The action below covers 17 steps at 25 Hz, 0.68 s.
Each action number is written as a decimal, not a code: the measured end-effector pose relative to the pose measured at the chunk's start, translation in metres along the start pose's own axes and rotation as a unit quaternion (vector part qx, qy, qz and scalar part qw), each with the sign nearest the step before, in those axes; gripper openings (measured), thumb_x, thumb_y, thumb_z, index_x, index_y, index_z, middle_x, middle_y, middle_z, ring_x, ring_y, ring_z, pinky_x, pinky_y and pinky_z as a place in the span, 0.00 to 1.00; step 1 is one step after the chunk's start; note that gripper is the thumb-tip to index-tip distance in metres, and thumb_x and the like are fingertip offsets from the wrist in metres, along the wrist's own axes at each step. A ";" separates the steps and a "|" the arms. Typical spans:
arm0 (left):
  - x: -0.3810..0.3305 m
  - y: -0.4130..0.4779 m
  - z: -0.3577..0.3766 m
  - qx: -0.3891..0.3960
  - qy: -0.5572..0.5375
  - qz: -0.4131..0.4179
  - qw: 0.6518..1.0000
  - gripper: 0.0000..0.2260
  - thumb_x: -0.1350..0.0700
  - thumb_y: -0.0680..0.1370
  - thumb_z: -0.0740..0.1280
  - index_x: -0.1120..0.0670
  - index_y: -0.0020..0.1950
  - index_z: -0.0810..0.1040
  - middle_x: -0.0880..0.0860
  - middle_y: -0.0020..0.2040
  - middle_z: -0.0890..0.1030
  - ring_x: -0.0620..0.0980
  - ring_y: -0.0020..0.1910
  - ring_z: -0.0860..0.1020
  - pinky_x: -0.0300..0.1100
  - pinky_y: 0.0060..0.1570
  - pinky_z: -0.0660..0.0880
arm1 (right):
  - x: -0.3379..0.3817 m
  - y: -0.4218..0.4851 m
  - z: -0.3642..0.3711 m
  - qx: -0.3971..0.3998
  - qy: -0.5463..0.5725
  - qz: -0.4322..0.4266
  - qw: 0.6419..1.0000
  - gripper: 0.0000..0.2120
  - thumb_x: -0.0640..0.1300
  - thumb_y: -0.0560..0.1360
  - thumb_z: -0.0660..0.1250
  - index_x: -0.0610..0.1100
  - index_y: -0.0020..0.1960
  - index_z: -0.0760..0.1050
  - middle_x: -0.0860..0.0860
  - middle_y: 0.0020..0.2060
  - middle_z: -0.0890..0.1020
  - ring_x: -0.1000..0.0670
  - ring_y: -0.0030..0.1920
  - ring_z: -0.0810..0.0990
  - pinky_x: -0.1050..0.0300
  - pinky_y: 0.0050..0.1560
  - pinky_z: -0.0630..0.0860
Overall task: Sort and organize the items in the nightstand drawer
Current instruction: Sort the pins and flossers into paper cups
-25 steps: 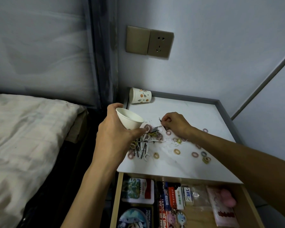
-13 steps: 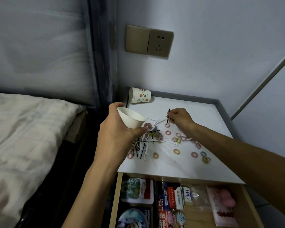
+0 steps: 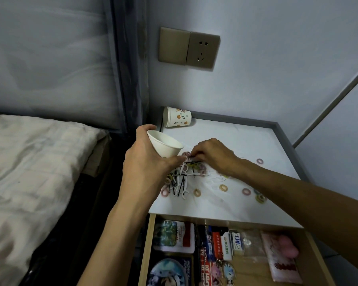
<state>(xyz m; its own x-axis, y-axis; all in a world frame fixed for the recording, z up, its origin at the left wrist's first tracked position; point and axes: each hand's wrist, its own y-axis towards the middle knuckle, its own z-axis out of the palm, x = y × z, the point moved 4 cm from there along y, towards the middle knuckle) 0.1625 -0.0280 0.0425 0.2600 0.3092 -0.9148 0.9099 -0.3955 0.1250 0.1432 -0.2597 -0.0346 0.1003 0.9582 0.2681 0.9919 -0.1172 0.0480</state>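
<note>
Left hand [image 3: 145,168]: wrapped around a white paper cup [image 3: 164,146], tilted, mouth toward the pile.
Right hand [image 3: 213,155]: fingertips pinched on black bobby pins [image 3: 191,159] at the heap's far edge.
Nightstand top [image 3: 225,137]: mixed heap of pins, white floss picks [image 3: 182,182], small hair ties [image 3: 197,192]; second patterned cup [image 3: 177,119] lying at the back.
Drawer [image 3: 146,250]: open below, cards and packets inside.
Handling note: probably best to lift pins singly, keeping the cup rim close beneath the pinch.

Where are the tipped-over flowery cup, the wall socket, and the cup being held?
flowery cup [image 3: 179,119], head view, its printed side.
wall socket [image 3: 203,51], head view, faceplate middle.
held cup [image 3: 163,146], head view, its outer wall.
</note>
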 end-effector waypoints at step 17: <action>0.000 -0.001 -0.003 0.005 0.008 0.006 1.000 0.35 0.50 0.65 0.80 0.46 0.67 0.67 0.47 0.52 0.77 0.46 0.47 0.77 0.40 0.44 0.76 | -0.011 -0.012 -0.049 -0.098 0.154 0.109 0.977 0.06 0.39 0.78 0.68 0.45 0.50 0.83 0.52 0.38 0.84 0.54 0.36 0.81 0.58 0.39 0.79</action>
<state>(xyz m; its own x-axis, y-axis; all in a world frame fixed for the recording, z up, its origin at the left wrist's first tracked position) 0.1627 -0.0250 0.0437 0.2758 0.3178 -0.9071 0.9035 -0.4077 0.1319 0.1261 -0.2815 0.0095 0.2498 0.7846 0.5675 0.9125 -0.3869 0.1332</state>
